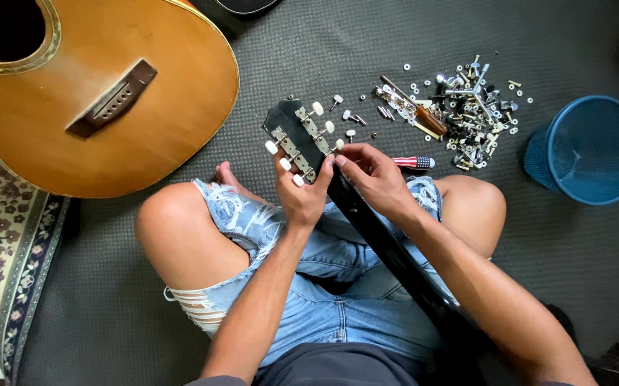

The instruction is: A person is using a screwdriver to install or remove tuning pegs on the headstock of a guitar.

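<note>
A black guitar neck (388, 246) lies across my lap, its headstock (296, 132) pointing away, back side up, with metal tuning machines and white pegs. My left hand (302, 193) grips the neck just below the headstock, thumb by the lower left peg. Fingertips of my right hand (374, 175) pinch at the lowest right tuner (336, 146). Whether a small part sits between those fingertips is not visible.
A tan acoustic guitar body (95, 93) lies at upper left on the grey mat. A pile of screws, washers and tuner parts (459, 107) lies beyond my right knee, with a striped-handled screwdriver (413, 162). A blue mesh bin (588, 150) stands at the right. A patterned rug (2, 243) is on the left.
</note>
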